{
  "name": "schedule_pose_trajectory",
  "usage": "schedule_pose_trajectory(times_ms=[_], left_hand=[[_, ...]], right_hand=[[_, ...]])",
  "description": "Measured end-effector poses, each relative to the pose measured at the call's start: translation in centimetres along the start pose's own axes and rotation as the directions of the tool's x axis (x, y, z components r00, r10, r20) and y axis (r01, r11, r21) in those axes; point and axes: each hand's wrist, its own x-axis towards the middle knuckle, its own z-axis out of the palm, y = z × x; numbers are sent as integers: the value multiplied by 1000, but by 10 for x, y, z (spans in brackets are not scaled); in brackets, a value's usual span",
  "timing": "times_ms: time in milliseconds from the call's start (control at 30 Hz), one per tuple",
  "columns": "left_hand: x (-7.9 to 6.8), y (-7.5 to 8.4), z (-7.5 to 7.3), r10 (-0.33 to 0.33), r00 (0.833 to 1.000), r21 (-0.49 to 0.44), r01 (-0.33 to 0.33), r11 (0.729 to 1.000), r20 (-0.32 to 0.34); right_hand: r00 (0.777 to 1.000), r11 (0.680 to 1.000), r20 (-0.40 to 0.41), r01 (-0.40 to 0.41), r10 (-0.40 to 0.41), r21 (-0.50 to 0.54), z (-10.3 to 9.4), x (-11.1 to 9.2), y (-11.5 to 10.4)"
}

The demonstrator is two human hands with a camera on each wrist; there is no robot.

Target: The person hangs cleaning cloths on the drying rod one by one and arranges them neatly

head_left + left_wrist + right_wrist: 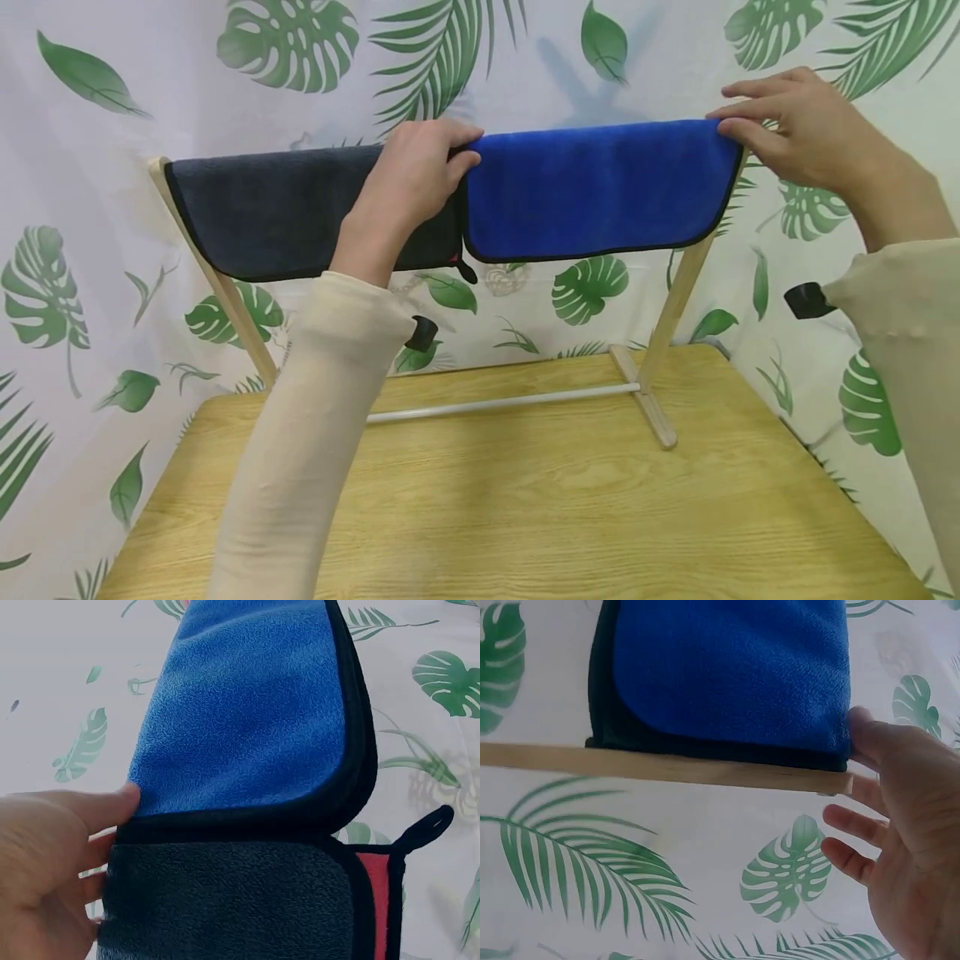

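A blue towel with black edging hangs folded over the top of a wooden rack. To its left hangs a dark grey towel, with a black loop and a strip of red at its edge. My left hand pinches the blue towel's upper left corner, right where the two towels meet. At the far end of the top fold, my right hand pinches the upper right corner between thumb and finger, next to the post's tip. In the right wrist view, its other fingers stand apart from the cloth.
The rack stands near the back of a wood-grain table. A white rod joins its posts low down, and a wooden foot shows on the right. Behind hangs a white leaf-print curtain.
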Motion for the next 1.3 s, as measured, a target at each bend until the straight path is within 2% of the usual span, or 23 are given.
schedule_pose_trajectory(times_ms=[167,233,300,567,833,1033,1300], left_hand=[[-18,-17,-1,66,990,-2,-67,998,-123],[-30,-25,-3,70,983,-8,-72,997,-169],[-46,-33,-6,59,981,-3,-60,998,-184],[-112,-59,-15,-4,991,93,16,996,-132],[-171,-98,-6,-60,995,145,72,987,-83],[-207,-130,3,-117,992,172,124,977,-49],[-243,-158,14,-207,978,169,209,963,-29]], right_hand=[[993,997,-95,-68,72,42,6,-14,-1],[986,995,-136,-84,92,62,9,-24,0],[984,993,-144,-93,102,68,10,-35,3],[991,989,-51,-117,122,92,20,-79,16],[995,995,24,-96,97,-38,42,-118,16],[994,992,60,-85,91,-97,60,-141,15],[991,988,105,-68,83,-139,84,-171,17]])
